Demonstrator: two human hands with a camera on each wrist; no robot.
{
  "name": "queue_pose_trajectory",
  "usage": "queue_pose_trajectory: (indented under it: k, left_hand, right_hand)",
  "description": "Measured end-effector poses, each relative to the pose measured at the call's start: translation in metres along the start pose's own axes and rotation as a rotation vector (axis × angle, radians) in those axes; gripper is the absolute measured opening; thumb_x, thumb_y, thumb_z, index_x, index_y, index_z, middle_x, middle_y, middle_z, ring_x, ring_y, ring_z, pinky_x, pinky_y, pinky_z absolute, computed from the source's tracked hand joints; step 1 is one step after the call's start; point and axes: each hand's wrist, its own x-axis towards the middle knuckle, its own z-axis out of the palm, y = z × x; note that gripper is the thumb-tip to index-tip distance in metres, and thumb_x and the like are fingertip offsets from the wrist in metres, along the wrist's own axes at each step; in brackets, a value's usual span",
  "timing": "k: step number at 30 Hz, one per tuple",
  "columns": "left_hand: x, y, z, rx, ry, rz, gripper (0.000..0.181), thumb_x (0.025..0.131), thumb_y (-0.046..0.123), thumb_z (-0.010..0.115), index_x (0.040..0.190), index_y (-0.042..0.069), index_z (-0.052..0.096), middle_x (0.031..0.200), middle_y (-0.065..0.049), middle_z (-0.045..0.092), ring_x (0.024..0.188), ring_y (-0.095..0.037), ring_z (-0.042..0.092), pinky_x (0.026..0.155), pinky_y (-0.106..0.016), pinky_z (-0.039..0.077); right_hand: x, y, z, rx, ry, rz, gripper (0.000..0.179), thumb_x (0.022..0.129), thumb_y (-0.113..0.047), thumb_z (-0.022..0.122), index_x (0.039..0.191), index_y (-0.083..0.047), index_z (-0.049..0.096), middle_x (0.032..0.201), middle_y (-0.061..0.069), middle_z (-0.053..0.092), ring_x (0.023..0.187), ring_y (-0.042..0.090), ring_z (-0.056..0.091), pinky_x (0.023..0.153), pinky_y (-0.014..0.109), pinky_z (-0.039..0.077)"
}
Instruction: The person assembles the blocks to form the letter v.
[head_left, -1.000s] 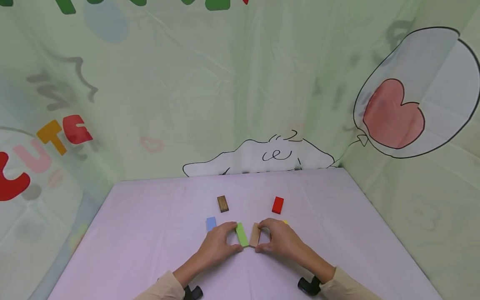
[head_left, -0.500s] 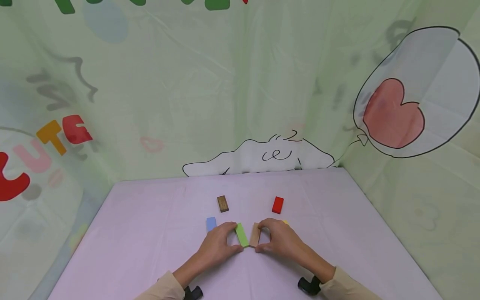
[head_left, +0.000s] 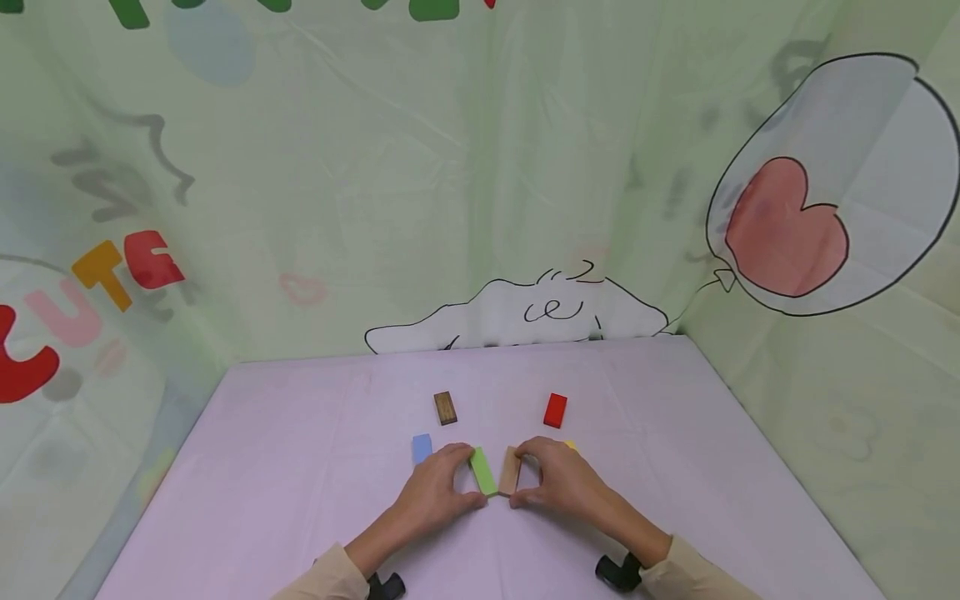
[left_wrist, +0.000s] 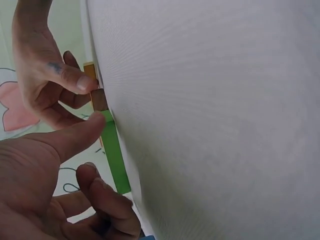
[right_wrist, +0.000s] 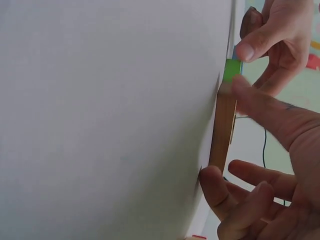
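In the head view a light green block (head_left: 483,472) and a tan wooden block (head_left: 509,472) lie on the table, near ends close together, far ends spread apart in a V. My left hand (head_left: 437,485) pinches the green block end to end, thumb at its near end and a finger at its far end. The tan block is held the same way by my right hand (head_left: 560,477). Along the table surface, the left wrist view shows the green block (left_wrist: 115,160) between thumb and fingers. The right wrist view shows the wooden block (right_wrist: 222,130) likewise, its end against the green one.
Beyond the hands lie a dark brown block (head_left: 446,408) on the left and a red block (head_left: 555,411) on the right. A blue block (head_left: 422,447) sits by the left hand. Behind the right hand peeks a yellow block (head_left: 571,444). A printed curtain (head_left: 337,208) encloses the table (head_left: 300,467).
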Motion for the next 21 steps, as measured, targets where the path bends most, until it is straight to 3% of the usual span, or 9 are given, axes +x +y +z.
queue_pose_trajectory:
  k: [5,12,21]
  left_hand:
    - [-0.001,0.000,0.001,0.009,0.043,0.031,0.071,0.086,0.047,0.070,0.143,0.011,0.048,0.150,-0.008,0.047,0.137,-0.028,0.049,0.107,-0.049,0.046]
    - [0.000,-0.002,0.001,0.043,0.063,0.091,0.057,0.093,0.037,0.062,0.143,0.012,0.048,0.148,-0.004,0.050,0.136,-0.023,0.050,0.108,-0.044,0.046]
    - [-0.001,-0.002,-0.001,0.121,0.104,0.172,0.053,0.092,0.027,0.064,0.141,0.013,0.050,0.144,-0.002,0.053,0.127,-0.020,0.058,0.100,-0.039,0.052]
  right_hand:
    - [0.002,0.006,-0.005,0.055,0.034,0.024,0.065,0.065,-0.039,0.090,0.120,-0.013,0.066,0.111,0.001,0.068,0.065,0.006,0.051,0.057,0.018,0.045]
    - [0.007,0.015,-0.011,0.082,0.097,-0.014,0.057,0.072,-0.036,0.086,0.120,-0.011,0.066,0.098,0.000,0.068,0.061,0.005,0.046,0.057,0.017,0.040]
    - [0.011,0.023,-0.011,0.072,0.103,0.072,0.053,0.078,-0.033,0.081,0.125,-0.013,0.064,0.113,0.002,0.068,0.066,0.008,0.048,0.059,0.018,0.042]
